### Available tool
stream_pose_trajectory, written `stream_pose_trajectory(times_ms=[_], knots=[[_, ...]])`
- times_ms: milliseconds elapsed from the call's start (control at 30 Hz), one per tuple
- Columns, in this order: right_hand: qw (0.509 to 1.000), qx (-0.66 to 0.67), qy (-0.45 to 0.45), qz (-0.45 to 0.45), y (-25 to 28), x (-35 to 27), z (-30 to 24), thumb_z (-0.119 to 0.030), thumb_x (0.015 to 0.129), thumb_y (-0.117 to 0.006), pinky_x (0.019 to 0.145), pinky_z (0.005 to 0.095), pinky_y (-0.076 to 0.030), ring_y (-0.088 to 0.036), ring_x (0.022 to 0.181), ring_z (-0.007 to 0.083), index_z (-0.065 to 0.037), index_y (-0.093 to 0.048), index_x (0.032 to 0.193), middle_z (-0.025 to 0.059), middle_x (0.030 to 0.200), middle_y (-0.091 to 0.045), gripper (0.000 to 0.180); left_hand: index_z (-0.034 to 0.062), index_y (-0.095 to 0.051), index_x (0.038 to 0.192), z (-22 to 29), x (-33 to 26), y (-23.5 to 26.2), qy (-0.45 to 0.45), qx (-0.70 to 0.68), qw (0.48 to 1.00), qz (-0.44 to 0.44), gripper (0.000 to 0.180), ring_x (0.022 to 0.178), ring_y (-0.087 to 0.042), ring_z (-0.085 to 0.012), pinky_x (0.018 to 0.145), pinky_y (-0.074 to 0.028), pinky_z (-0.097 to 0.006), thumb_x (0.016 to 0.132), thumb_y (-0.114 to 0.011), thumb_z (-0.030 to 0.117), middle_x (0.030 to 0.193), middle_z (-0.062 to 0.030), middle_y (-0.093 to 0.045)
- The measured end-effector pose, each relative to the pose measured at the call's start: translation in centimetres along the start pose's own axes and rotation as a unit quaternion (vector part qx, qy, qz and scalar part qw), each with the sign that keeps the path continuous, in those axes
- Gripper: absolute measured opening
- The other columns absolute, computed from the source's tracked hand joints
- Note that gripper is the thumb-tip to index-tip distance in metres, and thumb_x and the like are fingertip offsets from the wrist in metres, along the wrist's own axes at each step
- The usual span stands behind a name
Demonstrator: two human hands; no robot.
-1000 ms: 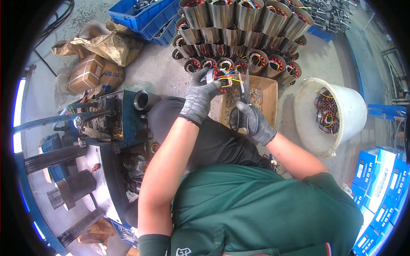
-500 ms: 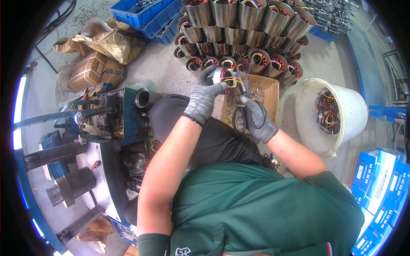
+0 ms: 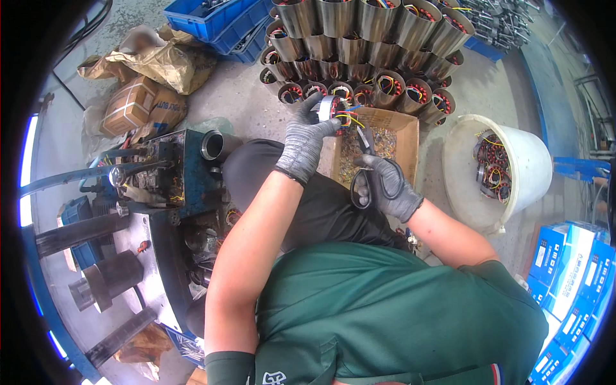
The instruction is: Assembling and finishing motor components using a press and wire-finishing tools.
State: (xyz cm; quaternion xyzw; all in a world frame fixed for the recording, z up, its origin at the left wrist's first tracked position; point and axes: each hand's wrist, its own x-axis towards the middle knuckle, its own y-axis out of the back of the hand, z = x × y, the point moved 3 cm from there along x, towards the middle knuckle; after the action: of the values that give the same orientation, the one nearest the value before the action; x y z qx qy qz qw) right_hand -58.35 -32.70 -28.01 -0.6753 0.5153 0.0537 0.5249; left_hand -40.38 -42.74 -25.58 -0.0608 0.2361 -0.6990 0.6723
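Observation:
My left hand (image 3: 301, 142), in a grey knit glove, is closed around a motor stator (image 3: 328, 109) with a silvery ring and red windings. Blue, yellow and red lead wires (image 3: 350, 118) stick out from its right side. Scissors (image 3: 366, 142) with black handles are gripped in my gloved right hand (image 3: 393, 191), fingers through the loops. Their blades point up toward the wires, just below and to the right of them; whether they touch a wire I cannot tell. Beneath the stator and blades stands an open cardboard box (image 3: 407, 142) with many small coloured clippings inside.
Stacked metal cylinders (image 3: 338, 50) holding wound stators rise beyond the box. A white bucket (image 3: 530, 168) with several stators lies tipped at the right. On the left is a blue machine (image 3: 194, 168) beside a metal tube (image 3: 212, 146). Blue cartons (image 3: 557, 256) are piled at lower right.
My right hand has drawn slightly down and to the right with the scissors, and the blades sit a little lower. My left hand and the stator have barely moved.

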Motion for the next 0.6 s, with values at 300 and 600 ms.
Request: stream_pose_trajectory(times_ms=[300, 600], knots=[[1.000, 0.007, 0.012, -0.001, -1.1, -0.4, -1.2, -0.041, 0.099, -0.059, 0.055, 0.0379, -0.053, -0.061, 0.063, 0.0225, -0.010, -0.054, 0.123, 0.0086, 0.077, -0.061, 0.040, 0.0007, -0.047, 0.144, 0.0, -0.2, -0.2, -0.002, 0.038, 0.999, 0.000, 0.072, 0.107, -0.067, -0.0254, 0.088, -0.060, -0.037, 0.077, -0.074, -0.012, 0.121, -0.0160, -0.065], [0.991, 0.118, -0.035, -0.057, 2.1, 1.3, 0.6, -0.035, 0.101, -0.058, 0.041, 0.0317, -0.047, -0.052, 0.044, 0.0167, -0.010, -0.054, 0.105, 0.0033, 0.061, -0.056, 0.025, -0.0012, -0.045, 0.145, -0.1, -0.4, -0.6, 0.004, 0.029, 1.000, -0.001, 0.074, 0.109, -0.066, -0.0247, 0.091, -0.059, -0.036, 0.077, -0.073, -0.013, 0.121, -0.0162, -0.065]])
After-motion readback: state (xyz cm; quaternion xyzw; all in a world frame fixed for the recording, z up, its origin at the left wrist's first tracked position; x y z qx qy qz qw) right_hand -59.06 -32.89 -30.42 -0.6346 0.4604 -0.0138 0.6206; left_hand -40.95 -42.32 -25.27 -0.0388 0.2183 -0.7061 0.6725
